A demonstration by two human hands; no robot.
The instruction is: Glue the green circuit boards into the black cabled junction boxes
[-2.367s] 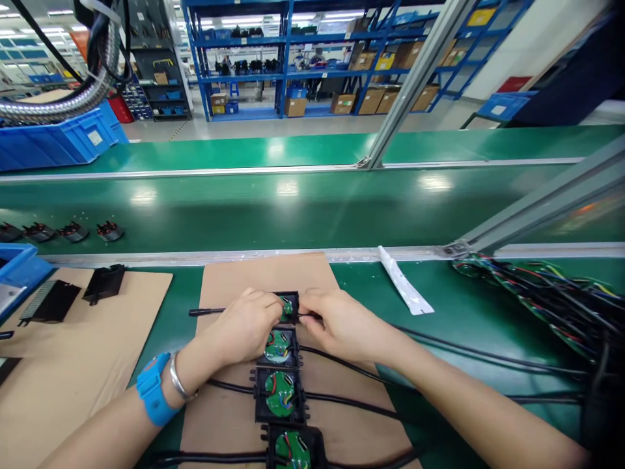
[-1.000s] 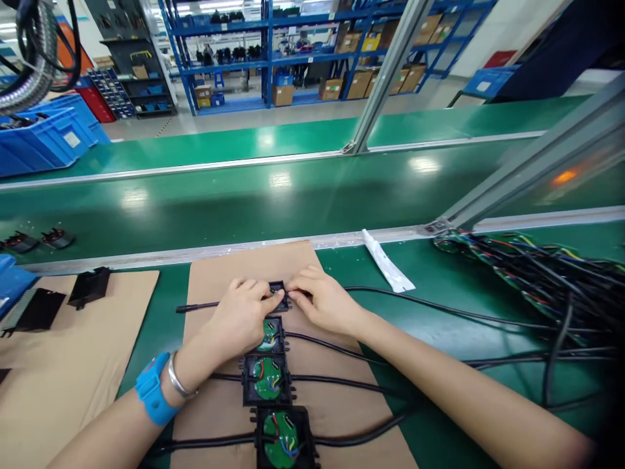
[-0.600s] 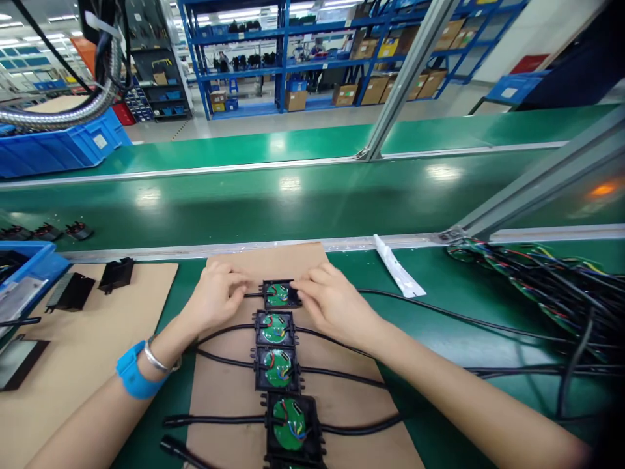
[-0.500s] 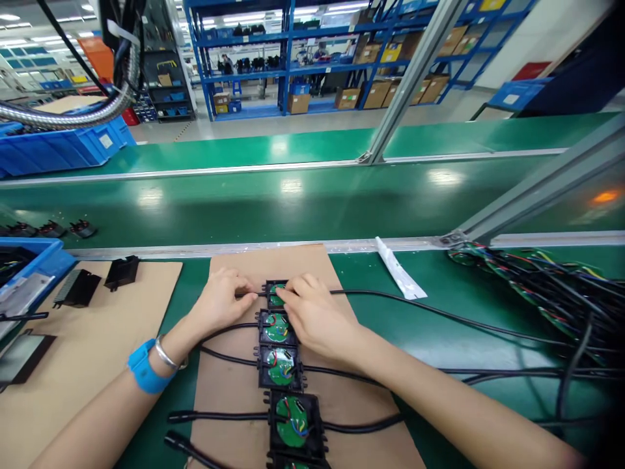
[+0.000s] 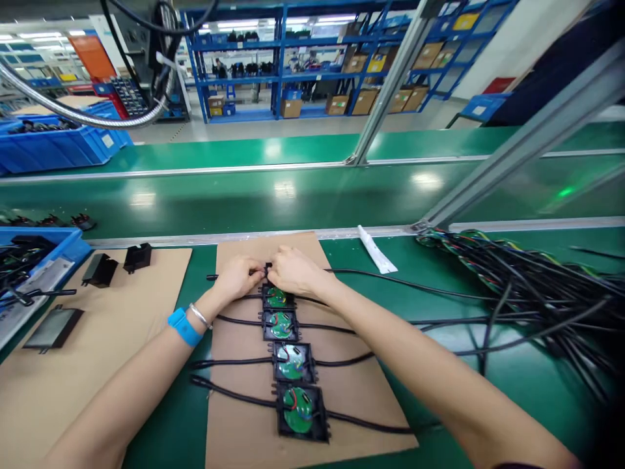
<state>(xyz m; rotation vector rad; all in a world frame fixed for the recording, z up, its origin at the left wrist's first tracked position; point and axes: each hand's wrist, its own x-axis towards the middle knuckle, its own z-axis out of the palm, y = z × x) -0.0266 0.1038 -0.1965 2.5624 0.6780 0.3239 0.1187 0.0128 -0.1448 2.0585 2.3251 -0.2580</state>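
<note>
hands (image 5: 239, 278) — closer together than before | far housing (image 5: 268, 268) — mostly hidden, perhaps tilted

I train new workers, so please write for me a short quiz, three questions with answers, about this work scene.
1. Fill in: the left hand and right hand are at the ____ end (near or far) of the row of square black housings.
2. True or false: the blue wristband and shiny silver bangle are both on the left arm.
3. Which lies just right of the brown cardboard sheet under the housings: A, a red screwdriver; B, a white tapered tube; C, a yellow cup?

Key: 1 far; 2 true; 3 B.
</note>
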